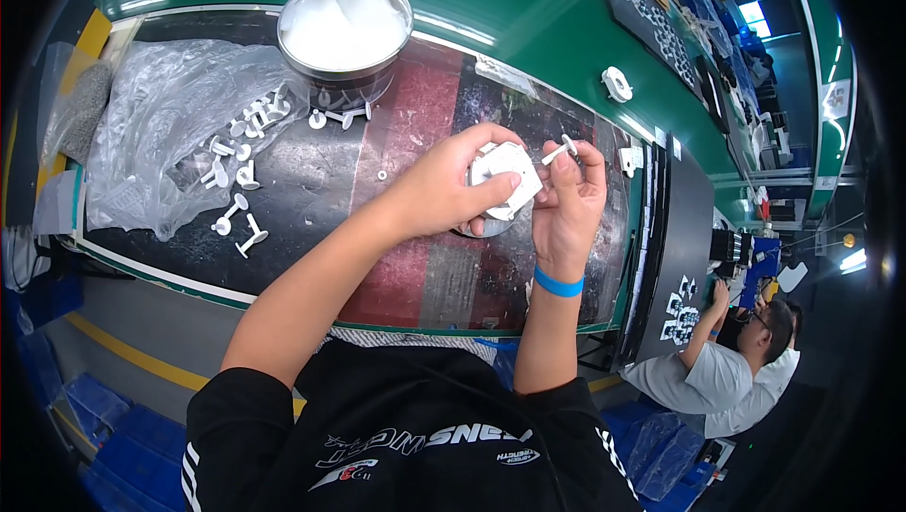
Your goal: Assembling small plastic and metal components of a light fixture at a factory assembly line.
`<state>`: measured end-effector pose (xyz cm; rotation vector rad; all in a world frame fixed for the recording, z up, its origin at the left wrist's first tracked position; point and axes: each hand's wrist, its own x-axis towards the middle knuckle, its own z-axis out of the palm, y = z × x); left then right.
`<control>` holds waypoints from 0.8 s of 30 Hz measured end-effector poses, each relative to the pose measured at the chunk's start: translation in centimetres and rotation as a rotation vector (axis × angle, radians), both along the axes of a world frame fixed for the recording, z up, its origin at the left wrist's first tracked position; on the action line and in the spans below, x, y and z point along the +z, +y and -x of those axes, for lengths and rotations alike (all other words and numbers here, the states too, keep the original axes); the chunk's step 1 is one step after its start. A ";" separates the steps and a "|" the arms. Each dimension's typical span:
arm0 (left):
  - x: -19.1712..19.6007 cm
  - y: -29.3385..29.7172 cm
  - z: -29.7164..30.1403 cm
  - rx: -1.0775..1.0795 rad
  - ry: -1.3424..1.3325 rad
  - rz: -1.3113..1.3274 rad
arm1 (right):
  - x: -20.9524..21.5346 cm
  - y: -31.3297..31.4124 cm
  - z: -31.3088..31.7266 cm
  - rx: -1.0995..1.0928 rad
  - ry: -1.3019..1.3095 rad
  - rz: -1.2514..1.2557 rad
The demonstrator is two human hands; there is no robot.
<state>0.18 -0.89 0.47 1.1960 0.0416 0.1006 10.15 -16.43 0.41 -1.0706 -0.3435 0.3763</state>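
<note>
Where pins scatter — dark worktop (pixel 311 182)

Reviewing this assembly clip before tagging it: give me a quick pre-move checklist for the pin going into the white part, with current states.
1. Left hand grips the white housing: ok, fingers wrap it above the mat.
2. Right hand holds a small white pin at the fingertips: ok.
3. Pin lined up with a hole in the housing: cannot tell, the hole is not visible.
4. Pin clear of the housing: ok, it sits just right of it, apart.
5. Spare pins within reach: ok, loose pins lie on the mat by the plastic bag.
6. Metal tin clear of the hands: ok, it stands at the far edge.
</note>
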 end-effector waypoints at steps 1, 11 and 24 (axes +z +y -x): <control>0.0 0.0 0.0 0.002 0.001 0.000 | 0.0 0.0 0.0 -0.006 0.002 0.009; -0.1 0.0 0.0 -0.002 0.009 -0.002 | 0.1 0.3 0.4 -0.097 -0.233 0.140; -1.1 -0.2 -0.3 0.068 -0.095 -0.024 | 0.4 -0.7 -0.3 -0.080 -0.782 0.375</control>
